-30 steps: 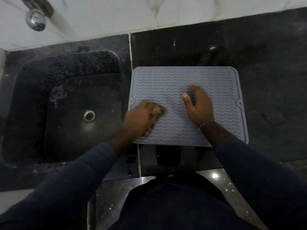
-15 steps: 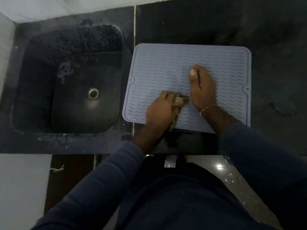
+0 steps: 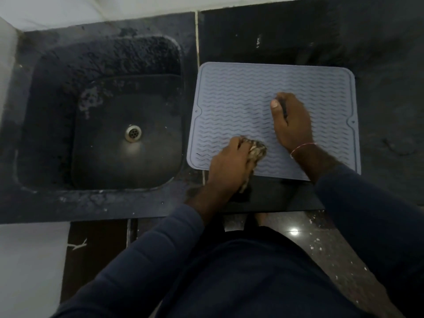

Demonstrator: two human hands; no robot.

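A pale grey ribbed silicone mat (image 3: 238,92) lies flat on the dark stone counter, right of the sink. My left hand (image 3: 227,166) grips a brownish scrubbing pad (image 3: 258,151) and holds it against the mat's front part. My right hand (image 3: 292,122) lies palm down on the mat's middle with straight fingers, pressing it to the counter. Most of the pad is hidden under my left fingers.
A dark, wet sink (image 3: 41,115) with a metal drain (image 3: 133,133) sits left of the mat. Dark counter (image 3: 387,88) stretches right and behind. The counter's front edge runs just below the mat, with speckled floor (image 3: 321,244) beneath.
My left hand slid the pad rightward along the mat's front, from its left edge toward the middle. My right hand stayed pressed on the mat. The view tilted down, losing the tap.
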